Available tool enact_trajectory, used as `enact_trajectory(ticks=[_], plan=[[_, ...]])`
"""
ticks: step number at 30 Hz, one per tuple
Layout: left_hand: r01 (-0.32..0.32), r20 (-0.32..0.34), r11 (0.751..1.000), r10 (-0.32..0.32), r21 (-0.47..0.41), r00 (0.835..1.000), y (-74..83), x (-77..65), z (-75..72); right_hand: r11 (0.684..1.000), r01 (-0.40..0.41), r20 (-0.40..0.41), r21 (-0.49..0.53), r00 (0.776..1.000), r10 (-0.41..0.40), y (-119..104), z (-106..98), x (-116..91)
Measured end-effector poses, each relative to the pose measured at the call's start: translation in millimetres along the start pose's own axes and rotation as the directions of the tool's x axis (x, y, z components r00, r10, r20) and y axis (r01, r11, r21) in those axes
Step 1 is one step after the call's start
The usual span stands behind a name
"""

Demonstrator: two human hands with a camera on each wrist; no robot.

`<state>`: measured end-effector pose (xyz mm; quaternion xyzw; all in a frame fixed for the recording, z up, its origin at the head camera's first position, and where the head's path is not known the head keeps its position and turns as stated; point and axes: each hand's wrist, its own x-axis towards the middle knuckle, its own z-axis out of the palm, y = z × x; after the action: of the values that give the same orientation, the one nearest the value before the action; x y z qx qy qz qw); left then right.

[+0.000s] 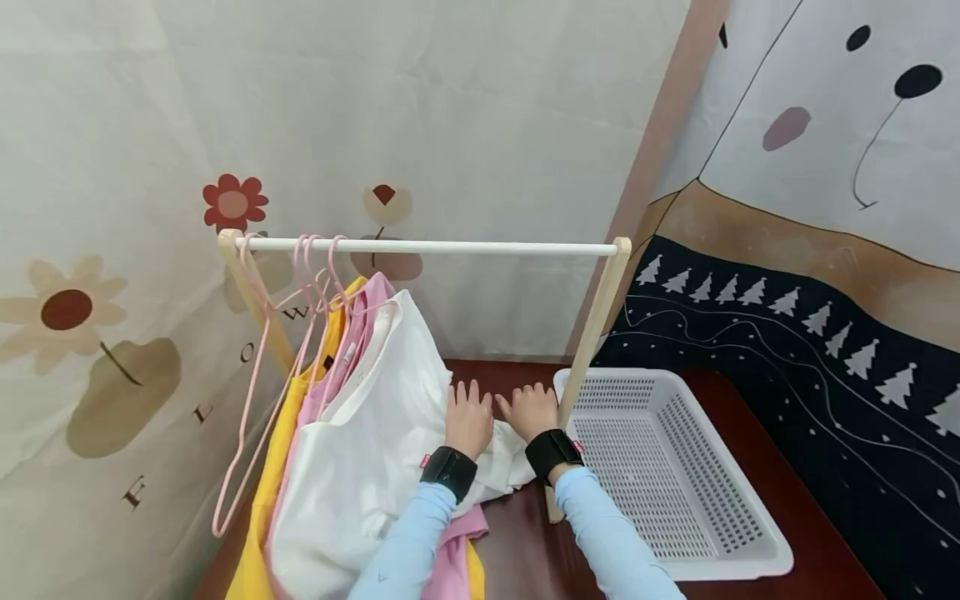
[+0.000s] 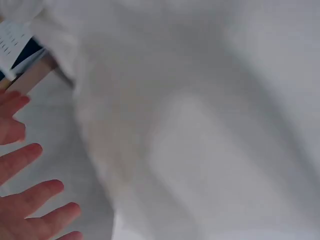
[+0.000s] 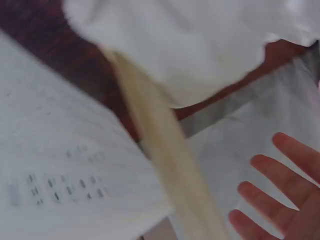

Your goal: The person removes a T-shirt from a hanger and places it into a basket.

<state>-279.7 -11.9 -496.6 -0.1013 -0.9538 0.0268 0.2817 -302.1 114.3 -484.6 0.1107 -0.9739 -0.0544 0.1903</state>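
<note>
A white long-sleeved garment (image 1: 375, 458) hangs at the front of several clothes on pink hangers, one sleeve spread to the right. My left hand (image 1: 468, 421) is over the sleeve side of it, fingers spread and straight. In the left wrist view the white cloth (image 2: 200, 130) fills most of the picture beside my fingers (image 2: 42, 192). Close by the rack's right wooden leg is my right hand (image 1: 534, 411), above the sleeve end, its fingers (image 3: 272, 200) spread and relaxed in the right wrist view. Neither hand grips anything.
A wooden rack with a white rail (image 1: 450, 247) stands on the dark red table (image 1: 517, 542). Behind the white garment hang a pink one (image 1: 378, 292) and a yellow one (image 1: 281, 450). Bare pink hangers (image 1: 243, 433) hang at left. A white basket (image 1: 645, 467) sits right of the rack.
</note>
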Motion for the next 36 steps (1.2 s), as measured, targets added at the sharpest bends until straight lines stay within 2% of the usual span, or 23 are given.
enact_trajectory(ticks=[3, 5, 7, 9, 11, 13, 14, 15, 16, 17, 18, 20, 21, 22, 23, 24, 26, 28, 30, 33, 35, 36], plan=[[0.031, 0.004, 1.000, -0.031, -0.001, 1.000, 3.3, 9.2, -21.2, 0.998, -0.018, -0.005, 0.054, 1.000, 0.019, 2.4, -9.6, 1.5], [0.052, -0.043, 0.998, -0.054, -0.034, 0.998, 4.1, 13.7, -39.9, 0.995, 0.024, -0.078, 0.099, 0.997, -0.016, 2.0, -23.7, 1.7], [0.064, -0.126, 0.992, -0.077, -0.106, 0.989, 5.1, 13.5, -68.1, 0.988, 0.077, -0.187, 0.137, 0.981, -0.050, -0.3, -46.1, -3.1], [0.049, -0.238, 0.977, -0.099, -0.207, 0.966, 5.1, 9.9, -104.6, 0.975, 0.132, -0.305, 0.179, 0.949, -0.072, -2.7, -73.7, -12.7], [0.022, -0.358, 0.957, -0.129, -0.288, 0.925, 2.1, 6.6, -144.1, 0.967, 0.149, -0.381, 0.207, 0.923, -0.061, -4.4, -103.0, -25.5], [0.016, -0.464, 0.938, -0.186, -0.347, 0.866, -6.5, 5.8, -179.4, 0.966, 0.145, -0.422, 0.216, 0.905, -0.042, -3.6, -127.8, -38.2], [0.036, -0.499, 0.930, -0.229, -0.366, 0.836, -12.7, 6.1, -192.9, 0.965, 0.146, -0.432, 0.219, 0.901, -0.038, -2.6, -138.2, -44.2], [0.075, -0.519, 0.909, -0.300, -0.410, 0.800, -19.7, 6.9, -204.0, 0.965, 0.145, -0.435, 0.220, 0.900, -0.036, -1.4, -147.3, -50.0], [0.130, -0.520, 0.882, -0.379, -0.453, 0.766, -27.7, 7.9, -212.1, 0.965, 0.143, -0.431, 0.222, 0.902, -0.034, 0.0, -155.0, -55.5], [0.193, -0.495, 0.844, -0.462, -0.500, 0.736, -36.0, 8.8, -217.8, 0.963, 0.144, -0.426, 0.228, 0.904, -0.034, 1.6, -161.0, -60.7], [0.265, -0.448, 0.796, -0.543, -0.544, 0.710, -44.6, 9.7, -221.1, 0.961, 0.147, -0.421, 0.233, 0.906, -0.037, 3.2, -165.5, -65.4], [0.414, -0.322, 0.703, -0.663, -0.578, 0.676, -60.9, 12.3, -221.4, 0.954, 0.164, -0.421, 0.249, 0.906, -0.046, 6.4, -169.4, -72.2], [0.475, -0.255, 0.662, -0.701, -0.579, 0.666, -68.6, 14.3, -219.2, 0.951, 0.174, -0.424, 0.254, 0.904, -0.052, 7.7, -169.0, -74.2], [0.528, -0.196, 0.647, -0.715, -0.550, 0.672, -75.8, 16.4, -215.9, 0.950, 0.183, -0.425, 0.255, 0.903, -0.060, 9.0, -167.4, -75.5], [0.569, -0.143, 0.642, -0.719, -0.514, 0.681, -82.1, 18.6, -212.0, 0.947, 0.194, -0.428, 0.257, 0.901, -0.069, 10.3, -164.7, -76.0], [0.596, -0.108, 0.648, -0.715, -0.474, 0.691, -87.3, 21.1, -207.8, 0.945, 0.205, -0.434, 0.255, 0.898, -0.078, 11.3, -161.3, -75.8], [0.612, -0.080, 0.668, -0.700, -0.423, 0.709, -94.9, 25.6, -200.9, 0.940, 0.228, -0.443, 0.255, 0.891, -0.096, 13.0, -153.4, -74.4], [0.604, -0.084, 0.687, -0.685, -0.404, 0.724, -97.2, 27.8, -199.6, 0.934, 0.247, -0.456, 0.259, 0.883, -0.107, 14.3, -145.9, -73.1], [0.568, -0.117, 0.706, -0.665, -0.423, 0.738, -95.0, 26.6, -205.4, 0.925, 0.266, -0.472, 0.271, 0.874, -0.113, 15.0, -140.0, -71.6], [0.478, -0.156, 0.708, -0.629, -0.519, 0.762, -85.5, 18.6, -226.8, 0.910, 0.270, -0.470, 0.316, 0.877, -0.097, 15.8, -134.5, -67.1], [0.410, -0.172, 0.708, -0.594, -0.575, 0.786, -79.2, 12.2, -240.7, 0.887, 0.256, -0.447, 0.384, 0.892, -0.064, 16.3, -132.5, -61.0], [0.380, -0.166, 0.707, -0.573, -0.596, 0.803, -76.5, 8.9, -245.9, 0.868, 0.250, -0.441, 0.429, 0.897, -0.041, 17.0, -131.4, -56.8]])
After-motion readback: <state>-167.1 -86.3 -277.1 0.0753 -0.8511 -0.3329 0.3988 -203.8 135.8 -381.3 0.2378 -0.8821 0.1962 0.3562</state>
